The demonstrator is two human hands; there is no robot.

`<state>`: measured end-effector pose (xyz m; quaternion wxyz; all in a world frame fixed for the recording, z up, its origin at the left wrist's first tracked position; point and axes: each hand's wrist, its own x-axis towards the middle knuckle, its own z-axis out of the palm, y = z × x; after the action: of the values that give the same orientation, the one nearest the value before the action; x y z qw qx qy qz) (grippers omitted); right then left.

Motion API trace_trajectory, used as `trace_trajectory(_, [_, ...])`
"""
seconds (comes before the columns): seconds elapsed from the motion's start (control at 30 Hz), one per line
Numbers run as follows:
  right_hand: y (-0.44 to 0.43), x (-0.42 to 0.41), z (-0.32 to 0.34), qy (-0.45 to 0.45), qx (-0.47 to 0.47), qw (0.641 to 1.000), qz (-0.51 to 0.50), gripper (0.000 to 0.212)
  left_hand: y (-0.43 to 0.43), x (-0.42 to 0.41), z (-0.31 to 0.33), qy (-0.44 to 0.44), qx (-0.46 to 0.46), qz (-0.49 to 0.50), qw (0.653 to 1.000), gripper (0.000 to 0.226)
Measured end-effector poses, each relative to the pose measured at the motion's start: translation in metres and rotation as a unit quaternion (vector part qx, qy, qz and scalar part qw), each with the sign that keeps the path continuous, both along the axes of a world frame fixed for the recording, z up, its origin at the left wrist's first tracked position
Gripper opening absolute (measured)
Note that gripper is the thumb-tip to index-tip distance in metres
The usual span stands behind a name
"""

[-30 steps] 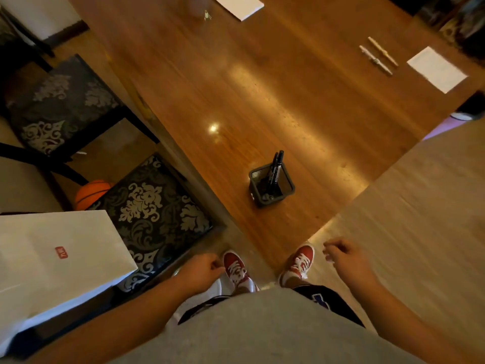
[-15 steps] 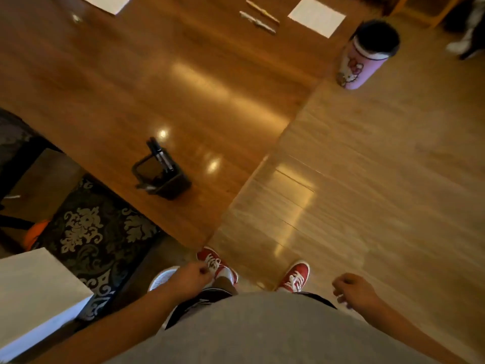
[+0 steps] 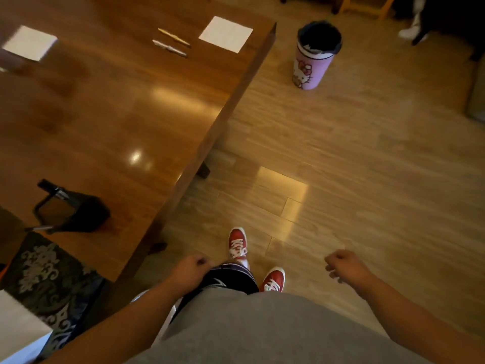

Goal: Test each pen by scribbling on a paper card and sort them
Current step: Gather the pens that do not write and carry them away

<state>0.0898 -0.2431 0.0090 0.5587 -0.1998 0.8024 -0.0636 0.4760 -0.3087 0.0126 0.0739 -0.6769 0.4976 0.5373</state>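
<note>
- Head view: two pens lie side by side on the far part of the worktop [image 3: 110, 114], a yellowish pen [image 3: 174, 37] beyond a white pen [image 3: 169, 48], near each other but not touching as far as the blur lets me judge.
- A white paper card [image 3: 225, 34] lies flat just right of those pens, near the worktop's far corner; a second paper card [image 3: 29, 42] lies well apart on the far left.
- A dark mesh pen holder [image 3: 76, 212] sits near the worktop's near edge, with a black marker [image 3: 52, 188] sticking out of it, tilted to the left.
- My left hand [image 3: 190, 269] hangs by my hip, fingers curled loosely and holding nothing.
- My right hand [image 3: 343, 265] hangs over the floor, well away from the worktop, fingers curled in, also empty.
- My red shoes [image 3: 238, 243] stand on the wooden floor [image 3: 367, 166] beside the worktop's corner.
- A pink bin [image 3: 313, 57] with a dark liner stands upright on the floor past the worktop's far end.
</note>
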Motion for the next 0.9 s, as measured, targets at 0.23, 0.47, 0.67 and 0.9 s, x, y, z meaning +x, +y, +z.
trace_trajectory(0.23, [-0.096, -0.041, 0.006, -0.01, -0.05, 0.999, -0.012, 0.016, -0.055, -0.021, -0.027, -0.04, 0.029, -0.032, 0.998, 0.016])
trace_trajectory(0.47, [-0.181, -0.097, 0.01, 0.011, -0.037, 0.999, -0.034, 0.016, -0.182, -0.082, -0.035, -0.045, 0.056, -0.061, 0.996, 0.019])
trace_trajectory(0.67, [-0.222, -0.144, 0.028, 0.041, -0.007, 0.998, -0.057, 0.017, -0.295, -0.174, 0.002, -0.001, 0.012, -0.095, 0.995, 0.018])
trace_trajectory(0.9, [-0.282, -0.212, 0.022, 0.046, 0.038, 0.998, -0.032, 0.019, -0.387, -0.257, 0.018, 0.009, -0.026, -0.125, 0.992, 0.022])
